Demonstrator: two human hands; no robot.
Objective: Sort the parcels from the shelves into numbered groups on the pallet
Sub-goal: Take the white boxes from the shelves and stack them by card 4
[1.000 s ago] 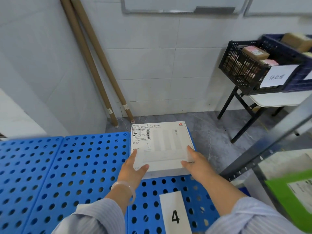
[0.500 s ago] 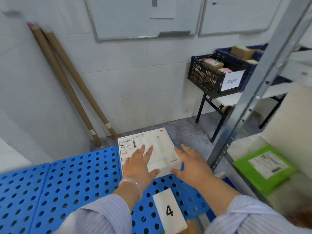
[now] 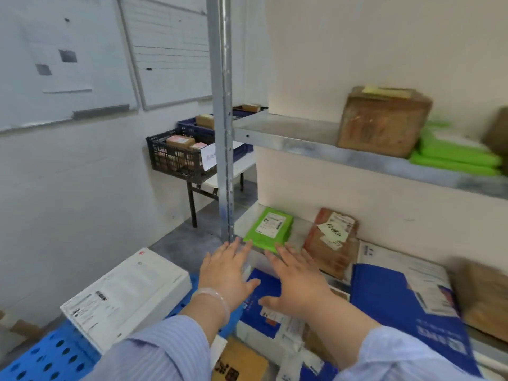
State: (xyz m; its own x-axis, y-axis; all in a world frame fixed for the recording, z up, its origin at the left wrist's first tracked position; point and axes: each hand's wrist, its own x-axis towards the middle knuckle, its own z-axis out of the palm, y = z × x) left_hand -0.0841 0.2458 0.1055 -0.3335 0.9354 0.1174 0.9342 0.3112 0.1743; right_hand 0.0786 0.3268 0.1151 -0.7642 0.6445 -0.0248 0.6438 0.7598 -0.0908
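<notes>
Striped sleeves are seen at the bottom edge, both arms extended toward the shelving. Left hand (image 3: 226, 273) and right hand (image 3: 298, 281) are spread flat, fingers apart, nothing held in either grip; a moment ago both were pressed on the white box. That white box (image 3: 126, 298) is now released and left lying flat on the blue pallet (image 3: 41, 364), label side up, at the pallet's corner nearest the shelf upright, so one parcel is judged placed in its group. The numbered card that was near it is not in view now. View has been swung from the pallet to the shelves. Below the hands, blue-and-white mailers (image 3: 406, 303) and a brown carton (image 3: 239, 361) are stacked on the lowest level. Just beyond the fingertips, a green parcel (image 3: 268, 229) is seen lying flat on the lower shelf beside the steel post (image 3: 222, 119), with a brown taped parcel (image 3: 331, 240) next to it. Green parcel is judged the likely next pick; no contact yet. On the upper shelf (image 3: 288, 130), a brown carton box (image 3: 382, 122) and green mailers (image 3: 453, 152) are stored. Farther back, a black crate (image 3: 176, 158) of small parcels is set on a folding surface against the wall. More parcels are left to sort.
</notes>
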